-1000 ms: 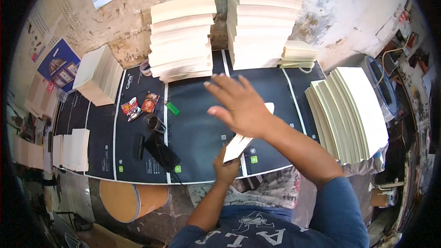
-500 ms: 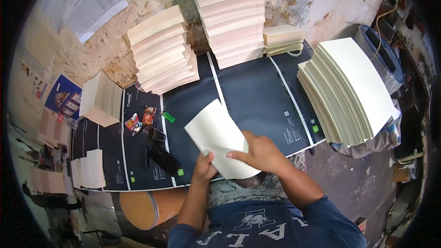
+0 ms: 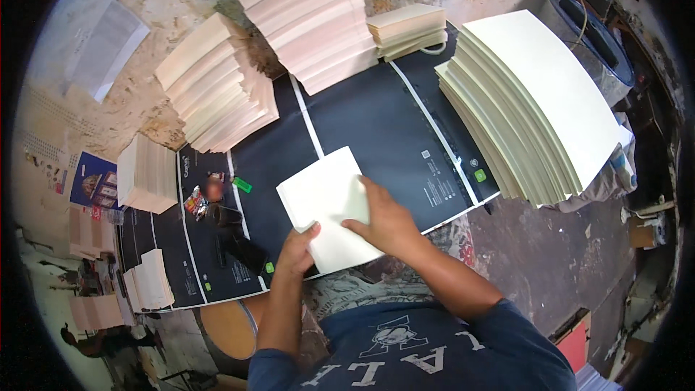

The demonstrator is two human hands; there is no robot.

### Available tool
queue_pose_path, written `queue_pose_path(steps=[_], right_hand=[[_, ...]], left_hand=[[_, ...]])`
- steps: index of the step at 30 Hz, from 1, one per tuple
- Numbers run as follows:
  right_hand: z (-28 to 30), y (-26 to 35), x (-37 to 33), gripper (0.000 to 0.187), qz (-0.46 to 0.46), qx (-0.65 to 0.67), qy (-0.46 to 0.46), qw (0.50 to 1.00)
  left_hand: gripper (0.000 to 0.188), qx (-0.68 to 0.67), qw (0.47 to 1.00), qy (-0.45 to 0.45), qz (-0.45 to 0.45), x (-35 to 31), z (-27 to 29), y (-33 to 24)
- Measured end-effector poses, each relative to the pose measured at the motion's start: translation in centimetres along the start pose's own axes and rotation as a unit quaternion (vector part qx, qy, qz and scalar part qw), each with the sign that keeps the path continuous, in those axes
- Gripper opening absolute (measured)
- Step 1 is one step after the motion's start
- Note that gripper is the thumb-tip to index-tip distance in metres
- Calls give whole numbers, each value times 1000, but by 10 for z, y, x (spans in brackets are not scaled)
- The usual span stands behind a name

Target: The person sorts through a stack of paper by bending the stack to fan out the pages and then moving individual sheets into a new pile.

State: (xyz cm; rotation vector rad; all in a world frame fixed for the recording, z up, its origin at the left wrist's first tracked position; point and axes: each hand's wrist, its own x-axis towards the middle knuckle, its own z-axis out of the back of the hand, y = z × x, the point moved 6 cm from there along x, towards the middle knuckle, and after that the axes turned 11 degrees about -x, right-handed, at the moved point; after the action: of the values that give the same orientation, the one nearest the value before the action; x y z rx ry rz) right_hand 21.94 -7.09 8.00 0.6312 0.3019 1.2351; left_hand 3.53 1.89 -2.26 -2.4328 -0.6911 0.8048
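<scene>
A thin cream-white sheaf of paper (image 3: 323, 187) lies nearly flat at the near edge of the black-covered table, slightly turned. My left hand (image 3: 297, 247) grips its lower left edge, thumb on top and the other fingers mostly hidden. On its right side, my right hand (image 3: 389, 219) holds the edge, the thumb pressed on the upper face and the fingers along the side. How many sheets are in it I cannot tell.
A tall stack of large sheets (image 3: 532, 101) stands at the right. Along the wall rise a high paper stack (image 3: 304, 22), a leaning stack (image 3: 221, 90) and a low pile (image 3: 407, 31). Left of my hands lie a dark cup (image 3: 228, 216), a green lighter (image 3: 242, 185) and snack packets (image 3: 195, 203).
The view has shifted and turned a little. The sheaf, curved and tilted before, now lies flatter and squarer, and my right hand's fingers have stretched further along its right edge.
</scene>
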Motion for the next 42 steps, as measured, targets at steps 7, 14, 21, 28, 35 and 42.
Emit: queue_pose_path(steps=[7,14,21,28,35,42], right_hand=[[-87,22,22,73,236,-152,93,955],[-72,3,21,59,211,-28,27,977],[-71,-7,28,51,145,42,-53,987],[-44,-27,36,72,-70,452,253,853],[-12,-29,16,54,28,377,225,898],[-15,-30,16,59,43,341,209,915]], left_hand=[[55,62,980,-173,76,0,21,-6],[53,66,975,-210,17,1,12,2],[51,67,979,-189,25,5,15,-6],[51,201,965,-26,-167,-22,-14,-38],[43,255,942,2,-220,-23,-17,-15],[110,365,873,-75,-315,-60,3,2]])
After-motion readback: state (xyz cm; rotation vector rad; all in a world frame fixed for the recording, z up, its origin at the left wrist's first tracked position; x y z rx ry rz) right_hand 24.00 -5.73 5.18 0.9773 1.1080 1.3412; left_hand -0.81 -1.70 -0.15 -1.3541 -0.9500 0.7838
